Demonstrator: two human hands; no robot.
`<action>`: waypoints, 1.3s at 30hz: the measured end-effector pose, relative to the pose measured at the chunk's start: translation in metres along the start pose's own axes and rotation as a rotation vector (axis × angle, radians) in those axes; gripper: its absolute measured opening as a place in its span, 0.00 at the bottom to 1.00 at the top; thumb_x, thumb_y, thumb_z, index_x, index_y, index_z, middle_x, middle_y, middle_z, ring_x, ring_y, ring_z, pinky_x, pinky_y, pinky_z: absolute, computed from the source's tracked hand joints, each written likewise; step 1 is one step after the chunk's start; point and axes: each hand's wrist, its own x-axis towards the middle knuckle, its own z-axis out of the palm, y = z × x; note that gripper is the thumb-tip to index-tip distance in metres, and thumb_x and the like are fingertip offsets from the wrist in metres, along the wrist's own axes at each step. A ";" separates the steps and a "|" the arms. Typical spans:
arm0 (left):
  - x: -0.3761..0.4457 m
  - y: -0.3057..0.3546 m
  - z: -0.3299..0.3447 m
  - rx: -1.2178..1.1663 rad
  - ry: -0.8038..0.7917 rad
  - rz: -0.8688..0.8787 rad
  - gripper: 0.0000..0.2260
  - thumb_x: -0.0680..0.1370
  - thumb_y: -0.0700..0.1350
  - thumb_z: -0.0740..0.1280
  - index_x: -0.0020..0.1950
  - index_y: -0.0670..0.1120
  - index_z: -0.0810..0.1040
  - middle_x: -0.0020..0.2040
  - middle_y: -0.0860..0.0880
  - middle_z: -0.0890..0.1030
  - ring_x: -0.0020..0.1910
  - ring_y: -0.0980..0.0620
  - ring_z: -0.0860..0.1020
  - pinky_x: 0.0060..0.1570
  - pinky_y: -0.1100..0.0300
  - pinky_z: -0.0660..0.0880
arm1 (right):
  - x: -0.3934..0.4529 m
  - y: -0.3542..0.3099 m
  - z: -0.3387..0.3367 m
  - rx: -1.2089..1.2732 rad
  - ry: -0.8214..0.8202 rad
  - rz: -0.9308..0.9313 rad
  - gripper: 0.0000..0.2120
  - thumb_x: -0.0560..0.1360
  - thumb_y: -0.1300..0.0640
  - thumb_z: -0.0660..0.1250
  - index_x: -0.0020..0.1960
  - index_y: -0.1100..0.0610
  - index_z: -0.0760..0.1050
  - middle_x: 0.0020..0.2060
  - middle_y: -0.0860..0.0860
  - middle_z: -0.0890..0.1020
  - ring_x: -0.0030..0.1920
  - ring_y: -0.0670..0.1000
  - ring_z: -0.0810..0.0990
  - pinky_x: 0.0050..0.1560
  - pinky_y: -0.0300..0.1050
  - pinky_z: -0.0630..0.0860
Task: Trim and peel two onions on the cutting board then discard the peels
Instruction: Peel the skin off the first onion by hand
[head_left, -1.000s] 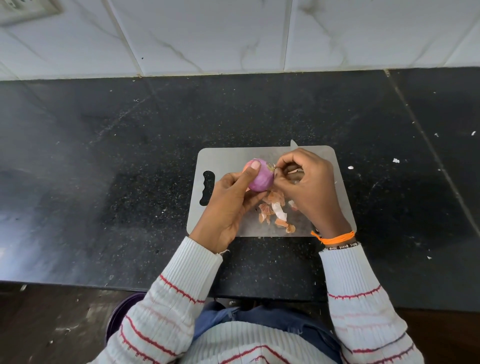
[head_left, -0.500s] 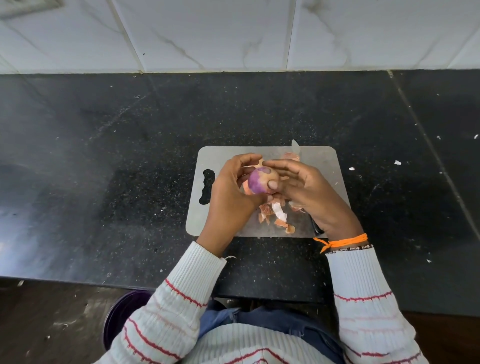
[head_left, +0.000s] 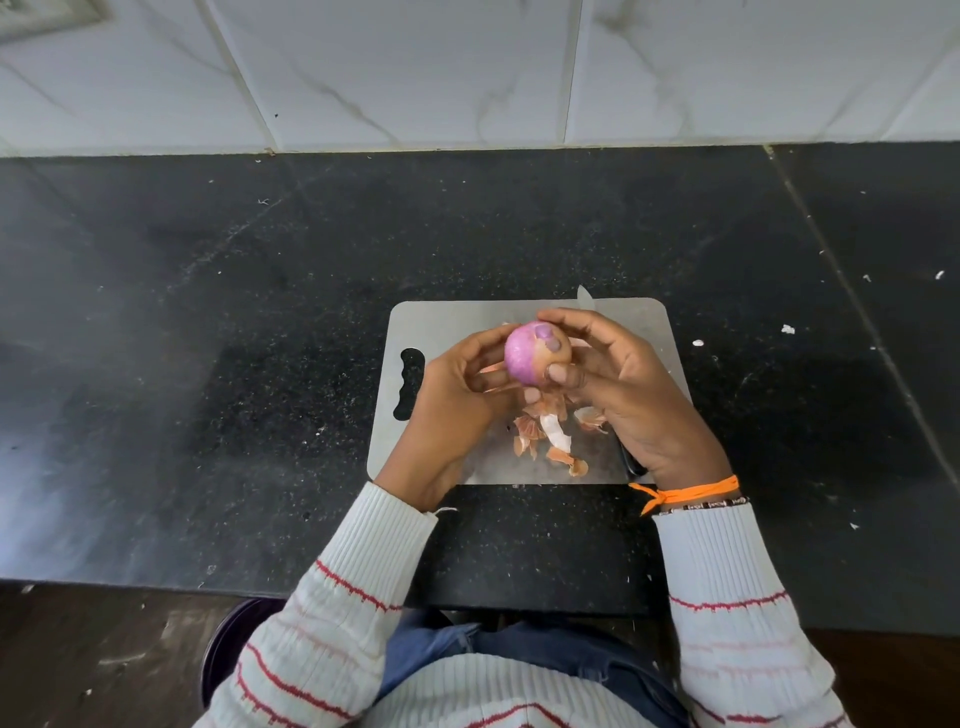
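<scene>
Left hand (head_left: 457, 384): fingers curled round onion (head_left: 532, 353), cupping it.
Right hand (head_left: 623, 384): fingertips pinching the same onion.
Onion: held above cutting board (head_left: 441, 322), partly peeled, purple exposed.
Peels (head_left: 550, 436): scattered on board.

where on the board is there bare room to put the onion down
The far left of the cutting board, between its handle slot and the left hand, is bare. The near middle is crowded with peels; the knife lies along the right.
</scene>
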 end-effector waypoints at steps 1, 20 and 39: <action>0.000 0.001 0.000 -0.025 0.002 -0.013 0.24 0.68 0.28 0.71 0.62 0.39 0.75 0.53 0.45 0.81 0.44 0.54 0.82 0.42 0.61 0.80 | 0.000 0.001 -0.001 -0.006 0.015 0.009 0.20 0.71 0.58 0.69 0.63 0.53 0.74 0.57 0.48 0.80 0.58 0.52 0.79 0.51 0.44 0.79; 0.006 0.009 -0.002 -0.341 -0.130 -0.251 0.14 0.78 0.40 0.61 0.63 0.42 0.74 0.48 0.42 0.82 0.43 0.49 0.82 0.47 0.61 0.80 | 0.002 -0.005 -0.002 -0.176 0.071 -0.138 0.17 0.72 0.61 0.67 0.60 0.54 0.72 0.59 0.50 0.79 0.60 0.49 0.78 0.54 0.42 0.76; 0.005 0.005 -0.001 -0.480 -0.187 -0.152 0.25 0.67 0.33 0.67 0.63 0.46 0.72 0.53 0.39 0.80 0.49 0.45 0.80 0.53 0.53 0.77 | 0.002 -0.010 0.008 -0.441 0.453 -0.207 0.04 0.76 0.63 0.64 0.44 0.60 0.78 0.38 0.46 0.80 0.42 0.41 0.79 0.43 0.31 0.75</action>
